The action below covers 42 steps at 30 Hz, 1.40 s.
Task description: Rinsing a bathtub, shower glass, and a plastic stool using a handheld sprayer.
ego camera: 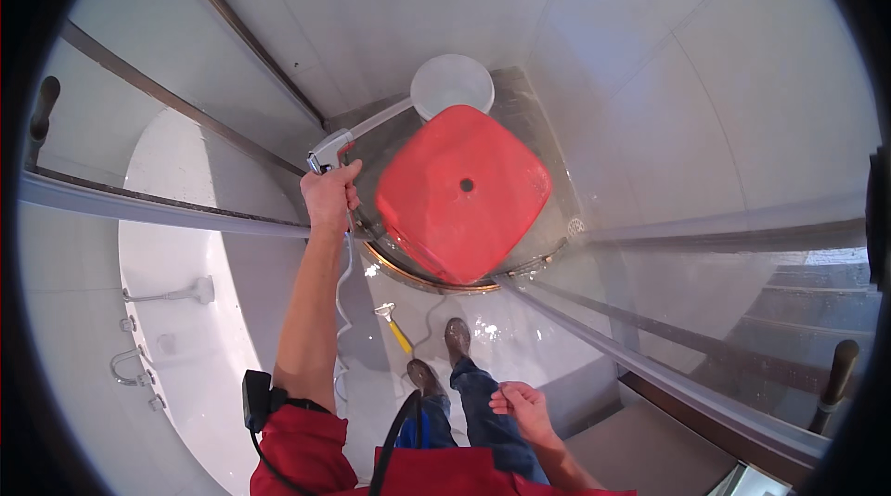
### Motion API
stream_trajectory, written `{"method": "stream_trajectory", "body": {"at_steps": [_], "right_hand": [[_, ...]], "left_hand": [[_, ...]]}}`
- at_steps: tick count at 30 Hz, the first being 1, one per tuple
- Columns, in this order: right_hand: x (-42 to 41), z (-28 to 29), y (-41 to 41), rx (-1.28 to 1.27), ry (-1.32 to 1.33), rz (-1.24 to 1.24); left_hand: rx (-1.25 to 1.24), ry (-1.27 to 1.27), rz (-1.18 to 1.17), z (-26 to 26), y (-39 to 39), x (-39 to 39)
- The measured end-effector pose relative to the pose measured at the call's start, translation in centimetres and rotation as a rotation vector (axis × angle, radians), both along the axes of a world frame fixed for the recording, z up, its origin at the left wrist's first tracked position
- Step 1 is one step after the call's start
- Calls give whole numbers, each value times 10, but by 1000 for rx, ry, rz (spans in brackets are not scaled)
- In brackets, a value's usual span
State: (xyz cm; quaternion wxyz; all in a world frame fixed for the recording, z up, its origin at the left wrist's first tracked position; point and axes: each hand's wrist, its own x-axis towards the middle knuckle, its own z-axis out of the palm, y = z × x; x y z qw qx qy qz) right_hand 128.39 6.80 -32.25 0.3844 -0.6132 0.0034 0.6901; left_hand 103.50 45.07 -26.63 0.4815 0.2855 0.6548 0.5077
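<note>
My left hand [328, 197] is closed round a gun-like hand tool [319, 160] with chrome and red parts. Its exact kind cannot be told. A long pale tube or strip [381, 117] runs from the tool towards a white bucket [452, 84]; whether they are joined or touch is unclear. Below the hand hangs a wavy whitish cord [342, 294]. To the right of this hand, a red plastic stool [463, 217] with a round hole in its seat stands in the shower. My right hand [523, 411] hovers over my jeans, fingers curled and thumb near the fingertips; anything pinched there cannot be made out.
A yellow-handled scraper [395, 329] lies on the glossy floor by my boots [456, 337]. The grey shower tray [518, 96] has a curved front edge. Glass-door rails [174, 215] flank me, with a white bathtub [202, 357] left and a brown bench-like surface [647, 433] right.
</note>
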Motion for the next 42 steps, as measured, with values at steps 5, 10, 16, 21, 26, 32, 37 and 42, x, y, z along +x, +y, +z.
{"method": "stream_trajectory", "body": {"at_steps": [5, 10, 16, 21, 26, 32, 37, 42], "right_hand": [[-8, -5, -13, 25, 29, 14], [-4, -1, -18, 23, 8, -17], [-2, 2, -22, 6, -36, -47], [-7, 3, -23, 17, -22, -82], [-14, 1, -25, 13, -18, -41], [-15, -4, -28, -5, -6, -17], [-13, -1, -22, -2, 0, -6], [-8, 4, -17, -1, -16, 3]], "left_hand": [[-38, -34, -99, -8, -11, 18], [-105, -11, -221, -17, -26, 30], [-226, 66, -284, -10, -46, 38], [-227, -108, -250, -11, -64, 38], [-136, 9, -30, -7, -63, 22], [-85, 292, -48, 10, -50, 17], [-80, 196, -52, 22, -44, 20], [-61, 188, -75, 20, -39, 28]]}}
